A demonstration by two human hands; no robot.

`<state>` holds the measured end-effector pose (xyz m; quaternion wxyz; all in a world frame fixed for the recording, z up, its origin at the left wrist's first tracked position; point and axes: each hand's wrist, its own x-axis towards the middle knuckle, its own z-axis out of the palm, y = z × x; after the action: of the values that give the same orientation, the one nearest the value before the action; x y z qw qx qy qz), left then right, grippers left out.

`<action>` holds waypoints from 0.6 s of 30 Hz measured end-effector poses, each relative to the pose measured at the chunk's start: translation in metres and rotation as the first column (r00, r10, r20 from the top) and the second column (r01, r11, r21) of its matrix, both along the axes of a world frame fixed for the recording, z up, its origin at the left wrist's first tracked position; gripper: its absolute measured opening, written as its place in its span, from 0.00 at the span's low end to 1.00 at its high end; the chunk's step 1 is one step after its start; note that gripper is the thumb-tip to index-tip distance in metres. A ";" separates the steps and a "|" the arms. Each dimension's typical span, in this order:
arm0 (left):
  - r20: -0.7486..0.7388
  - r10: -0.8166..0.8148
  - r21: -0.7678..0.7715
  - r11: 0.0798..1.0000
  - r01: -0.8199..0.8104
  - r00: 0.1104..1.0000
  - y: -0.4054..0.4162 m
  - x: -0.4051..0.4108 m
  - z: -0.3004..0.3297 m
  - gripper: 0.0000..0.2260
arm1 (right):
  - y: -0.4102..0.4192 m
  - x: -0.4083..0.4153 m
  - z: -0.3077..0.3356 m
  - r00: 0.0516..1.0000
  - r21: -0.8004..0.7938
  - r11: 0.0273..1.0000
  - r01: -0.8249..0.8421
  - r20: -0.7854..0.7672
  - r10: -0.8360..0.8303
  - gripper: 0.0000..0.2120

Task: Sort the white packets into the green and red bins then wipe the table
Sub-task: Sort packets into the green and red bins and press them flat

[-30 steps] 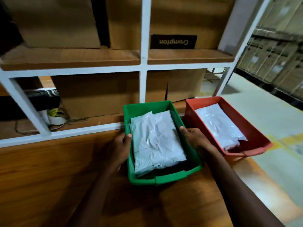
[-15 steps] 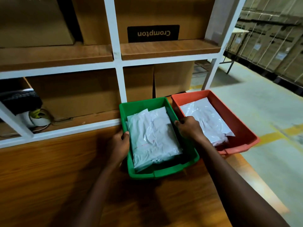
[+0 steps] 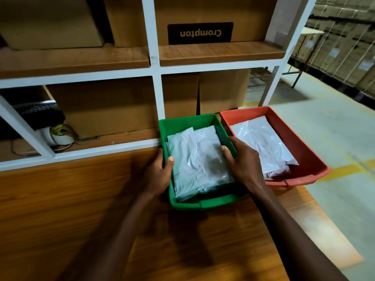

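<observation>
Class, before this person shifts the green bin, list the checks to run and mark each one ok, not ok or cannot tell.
1. Left hand grips the green bin wall: ok.
2. Right hand grips the opposite wall: ok.
3. White packets lie inside the green bin: ok.
4. Red bin holds its packets: ok.
5. No loose packets on the table: ok in view.
6. Wiping cloth ready: cannot tell, none visible.

Your hands grip the green bin on both sides.

Your left hand and right hand clasp the green bin of white packets on the tabletop; the red bin sits just beside.
</observation>
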<state>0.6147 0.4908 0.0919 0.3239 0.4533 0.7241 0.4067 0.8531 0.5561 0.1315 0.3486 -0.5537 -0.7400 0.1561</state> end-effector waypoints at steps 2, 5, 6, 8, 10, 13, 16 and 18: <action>-0.099 0.011 0.042 0.999 -0.006 0.995 -0.017 0.009 0.007 0.38 | -0.013 0.000 -0.005 0.999 0.062 0.998 -0.028 0.023 0.027 0.16; -0.277 0.009 0.162 0.986 0.037 0.961 -0.058 0.020 0.018 0.30 | -0.043 -0.005 -0.017 0.998 0.263 0.963 -0.058 0.041 0.048 0.19; -0.328 0.034 0.210 0.977 0.038 0.944 -0.074 0.023 0.020 0.28 | -0.054 -0.009 -0.021 0.997 0.353 0.932 -0.082 0.041 0.072 0.18; -0.405 0.101 0.283 0.959 0.019 0.909 -0.110 0.022 0.020 0.26 | -0.083 -0.024 -0.026 0.988 0.477 0.867 -0.142 0.019 0.151 0.16; -0.469 0.151 0.341 0.940 0.020 0.870 -0.143 0.017 0.014 0.23 | -0.114 -0.042 -0.028 0.974 0.533 0.823 -0.195 0.005 0.227 0.16; -0.538 0.228 0.351 0.936 -0.030 0.812 -0.192 0.001 0.002 0.20 | -0.158 -0.080 -0.038 0.938 0.539 0.788 -0.297 0.009 0.348 0.18; -0.573 0.306 0.344 0.932 -0.116 0.760 -0.238 -0.020 -0.005 0.20 | -0.193 -0.121 -0.051 0.883 0.496 0.762 -0.417 0.023 0.468 0.19; -0.597 0.354 0.352 0.922 -0.162 0.720 -0.268 -0.042 -0.008 0.20 | -0.216 -0.151 -0.062 0.839 0.446 0.739 -0.505 0.052 0.542 0.19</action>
<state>0.5729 0.2232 0.0842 -0.0740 0.4994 0.7837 0.3617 0.7019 0.3400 0.0691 0.4368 -0.2225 -0.8661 0.0979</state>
